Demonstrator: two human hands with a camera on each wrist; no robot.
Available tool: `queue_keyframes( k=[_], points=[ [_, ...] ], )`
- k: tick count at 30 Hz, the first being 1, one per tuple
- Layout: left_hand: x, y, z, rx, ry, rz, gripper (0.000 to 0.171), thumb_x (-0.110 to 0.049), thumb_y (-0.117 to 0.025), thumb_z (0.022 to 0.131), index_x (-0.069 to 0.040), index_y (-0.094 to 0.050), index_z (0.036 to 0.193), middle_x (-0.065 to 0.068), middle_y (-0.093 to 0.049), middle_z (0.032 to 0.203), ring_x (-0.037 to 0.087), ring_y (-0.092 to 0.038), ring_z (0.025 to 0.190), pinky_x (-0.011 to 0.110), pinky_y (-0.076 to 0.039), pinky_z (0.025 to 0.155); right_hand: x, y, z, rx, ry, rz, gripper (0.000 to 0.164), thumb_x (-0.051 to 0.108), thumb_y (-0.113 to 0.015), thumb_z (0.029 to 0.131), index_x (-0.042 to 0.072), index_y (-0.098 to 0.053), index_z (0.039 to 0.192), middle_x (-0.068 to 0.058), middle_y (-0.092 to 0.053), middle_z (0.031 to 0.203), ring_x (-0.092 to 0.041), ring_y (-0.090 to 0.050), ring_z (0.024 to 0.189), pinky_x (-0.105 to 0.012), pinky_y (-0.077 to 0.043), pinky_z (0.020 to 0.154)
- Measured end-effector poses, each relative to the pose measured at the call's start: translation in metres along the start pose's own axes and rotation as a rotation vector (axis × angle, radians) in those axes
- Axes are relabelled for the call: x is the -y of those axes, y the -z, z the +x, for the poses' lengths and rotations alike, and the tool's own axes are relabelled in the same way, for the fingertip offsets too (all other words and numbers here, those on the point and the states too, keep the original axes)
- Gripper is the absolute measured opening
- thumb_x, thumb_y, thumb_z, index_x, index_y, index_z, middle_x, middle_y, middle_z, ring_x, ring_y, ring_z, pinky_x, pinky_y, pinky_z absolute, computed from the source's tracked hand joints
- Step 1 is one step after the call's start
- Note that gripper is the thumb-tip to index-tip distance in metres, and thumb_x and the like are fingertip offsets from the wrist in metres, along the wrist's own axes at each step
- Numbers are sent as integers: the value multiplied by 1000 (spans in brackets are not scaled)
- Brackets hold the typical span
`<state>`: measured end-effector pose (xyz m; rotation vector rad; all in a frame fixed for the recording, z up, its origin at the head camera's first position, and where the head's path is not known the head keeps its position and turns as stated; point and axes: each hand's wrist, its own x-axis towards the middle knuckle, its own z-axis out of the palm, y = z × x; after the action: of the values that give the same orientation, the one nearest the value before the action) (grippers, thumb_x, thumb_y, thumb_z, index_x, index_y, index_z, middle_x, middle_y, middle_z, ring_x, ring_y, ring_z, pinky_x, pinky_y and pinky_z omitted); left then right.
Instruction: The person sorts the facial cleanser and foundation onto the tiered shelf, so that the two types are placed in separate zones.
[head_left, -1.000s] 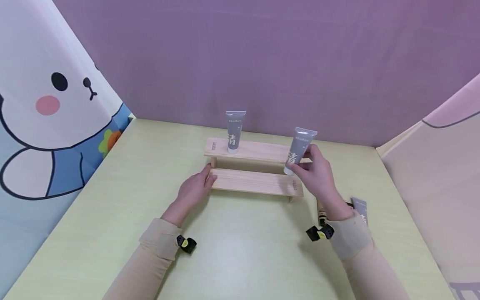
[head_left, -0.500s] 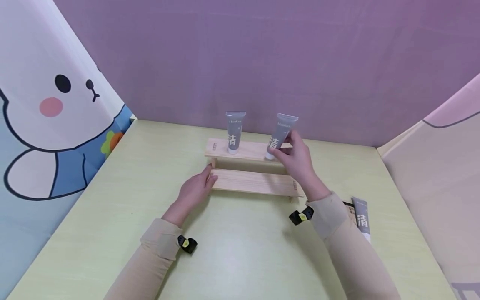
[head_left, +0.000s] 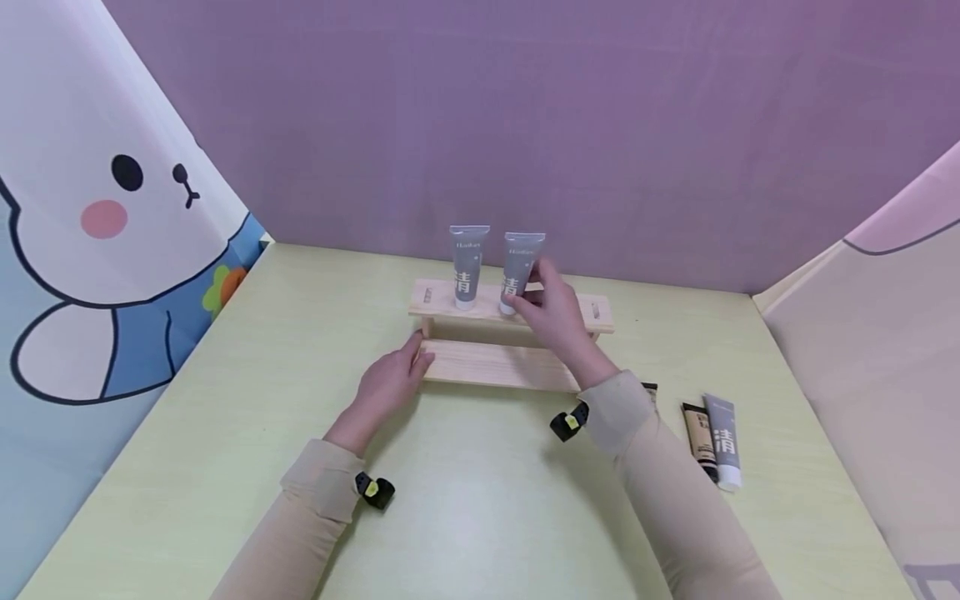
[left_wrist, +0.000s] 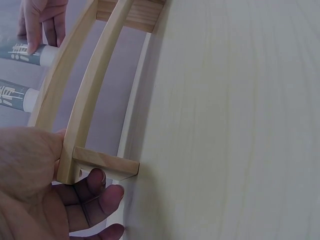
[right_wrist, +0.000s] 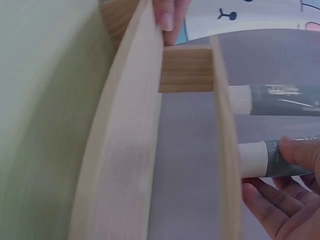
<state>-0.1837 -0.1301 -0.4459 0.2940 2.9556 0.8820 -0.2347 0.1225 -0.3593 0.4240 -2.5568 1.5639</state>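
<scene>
A two-tier wooden rack (head_left: 495, 362) stands on the table. My left hand (head_left: 390, 382) holds the left end of its lower tier; in the left wrist view the thumb lies at the board's end and curled fingers (left_wrist: 95, 200) are by the leg. On the upper tier, one grey squeeze tube (head_left: 467, 271) stands cap down. My right hand (head_left: 557, 310) pinches a second grey tube (head_left: 519, 265) just right of it, upright with its white cap at the upper board. In the right wrist view, this tube's cap (right_wrist: 253, 160) meets the board's edge.
To the right on the table (head_left: 465, 492) lie another grey tube (head_left: 723, 442) and a beige tube with a black cap (head_left: 701, 437), side by side. Part of another dark-edged item (head_left: 650, 388) shows behind the right sleeve. A purple cloth (head_left: 525, 125) hangs behind the table.
My right hand has carried its tube leftward from the rack's right end to beside the standing tube, turning it more upright. The left hand stays on the rack.
</scene>
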Motion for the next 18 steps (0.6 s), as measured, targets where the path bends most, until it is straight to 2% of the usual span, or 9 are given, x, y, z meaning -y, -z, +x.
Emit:
queue_keyframes(
  k=[6,13,18],
  points=[
    [0,0,0,8,7,-7,59,-38,-38,106,-2,-29,152,28,-61,122,43,-61,107,53,-50,85,-6,-3,3,24,25,-34,53,15,-69,92,7,-40,135,-17,-60,118,-31,-66,101,-35,-55,83],
    [1,2,0,5,-7,-11,59,-38,-38,106,-1,-29,152,28,-61,123,43,-61,108,54,-50,84,-5,1,-4,25,36,-34,72,13,-72,90,14,-31,149,-16,-60,122,-30,-66,103,-32,-55,85],
    [1,2,1,7,-6,-10,59,-38,-38,106,-2,-29,152,28,-61,123,43,-61,107,54,-50,84,-4,12,-20,-20,86,-89,67,12,-71,90,15,-37,147,-14,-64,119,-27,-68,98,-34,-55,84]
  ],
)
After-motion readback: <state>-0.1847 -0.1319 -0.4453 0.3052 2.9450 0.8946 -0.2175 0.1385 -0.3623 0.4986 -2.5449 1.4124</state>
